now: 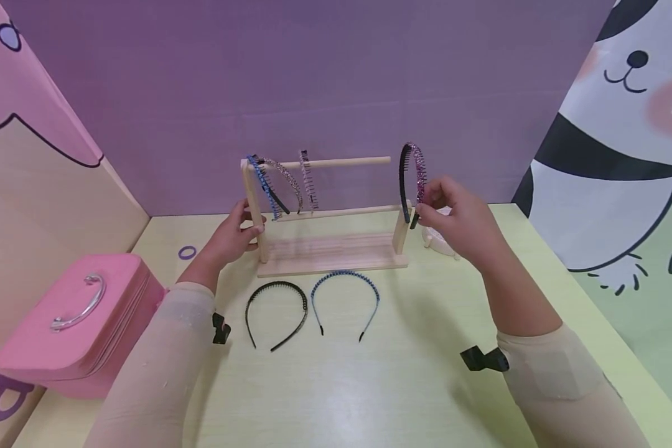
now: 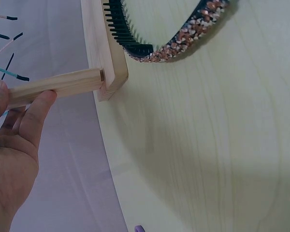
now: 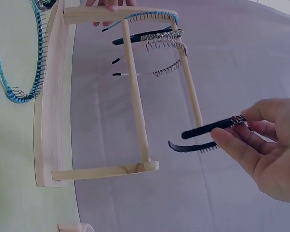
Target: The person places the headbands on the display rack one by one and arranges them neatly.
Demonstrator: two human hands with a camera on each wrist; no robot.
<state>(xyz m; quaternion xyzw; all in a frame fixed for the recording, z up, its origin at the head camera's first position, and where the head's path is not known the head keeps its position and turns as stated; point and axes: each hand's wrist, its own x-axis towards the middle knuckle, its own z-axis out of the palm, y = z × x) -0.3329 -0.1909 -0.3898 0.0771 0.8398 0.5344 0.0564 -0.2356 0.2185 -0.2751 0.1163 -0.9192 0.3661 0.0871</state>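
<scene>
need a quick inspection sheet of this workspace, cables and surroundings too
Surface: pale wood-grain table
Job's things: wooden rack with hanging headbands toward its left end; black headband and blue headband lying in front
Clutter: pink case and purple ring at left
Hands: left hand grips the rack's left post; right hand holds a glittery headband near the upper rod's free end
Cables: nothing seen
Surroundings: purple backdrop, panda picture at right
</scene>
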